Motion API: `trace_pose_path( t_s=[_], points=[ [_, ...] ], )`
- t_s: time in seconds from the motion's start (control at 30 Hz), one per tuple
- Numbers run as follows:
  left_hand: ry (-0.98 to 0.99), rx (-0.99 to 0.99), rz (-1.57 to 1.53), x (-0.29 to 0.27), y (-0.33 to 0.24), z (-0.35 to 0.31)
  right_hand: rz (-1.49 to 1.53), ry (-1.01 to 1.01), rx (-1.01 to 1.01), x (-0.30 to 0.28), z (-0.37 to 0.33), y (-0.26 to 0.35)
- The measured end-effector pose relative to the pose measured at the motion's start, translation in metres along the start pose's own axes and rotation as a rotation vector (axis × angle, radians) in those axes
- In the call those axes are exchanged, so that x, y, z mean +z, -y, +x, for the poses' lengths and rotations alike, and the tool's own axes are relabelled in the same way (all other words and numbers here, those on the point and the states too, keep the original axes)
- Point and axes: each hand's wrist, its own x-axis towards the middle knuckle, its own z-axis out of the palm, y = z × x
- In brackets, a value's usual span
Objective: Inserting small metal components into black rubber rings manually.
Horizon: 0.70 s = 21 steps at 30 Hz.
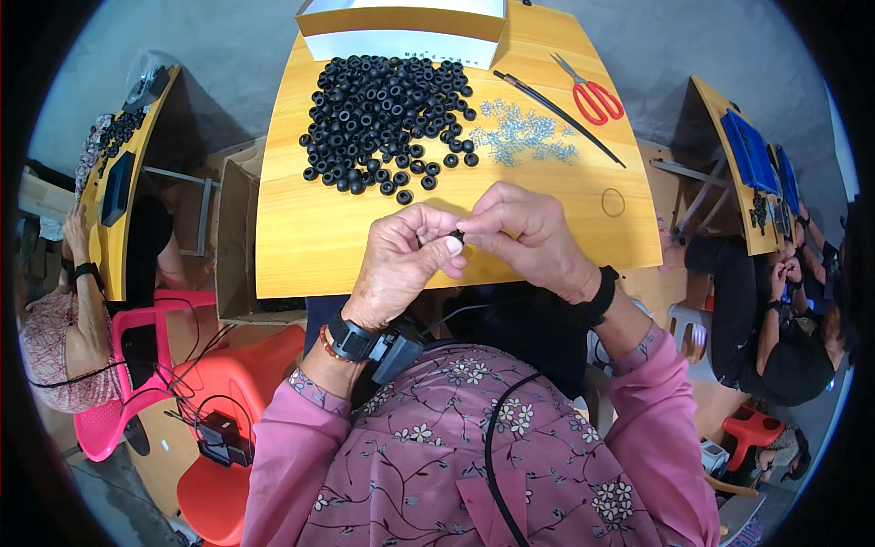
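Note:
Above the near edge of the yellow wooden table [319, 237], my two hands meet fingertip to fingertip. My left hand [406, 251] is closed, pinching a small black ring-shaped part [458, 236] between thumb and fingers. Thumb and forefinger of my right hand [529, 232] press together right at that part; whatever they grip is too small to make out. Beyond my hands lies a broad heap of round black parts with holes [387, 114]. To its right is a scatter of tiny silvery or clear pieces [519, 135].
An open cardboard box [401, 46] stands at the table's far edge. Red-handled scissors [591, 96], a thin black rod [570, 123] and a rubber band [613, 202] lie at right. A carton [239, 237] and red chair [246, 365] stand left. Other people sit at side tables.

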Motion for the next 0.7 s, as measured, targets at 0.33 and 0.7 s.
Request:
trace_pose_path(
  t_s=[0.33, 0.7],
  points=[
    [0.014, 0.005, -0.025, 0.0, 0.002, 0.001, 0.102, 0.014, 0.03, 0.001, -0.001, -0.004],
    [0.035, -0.02, -0.08, -0.005, 0.0, 0.001, 0.022, 0.027, 0.009, 0.007, 0.0, -0.001]
  ],
)
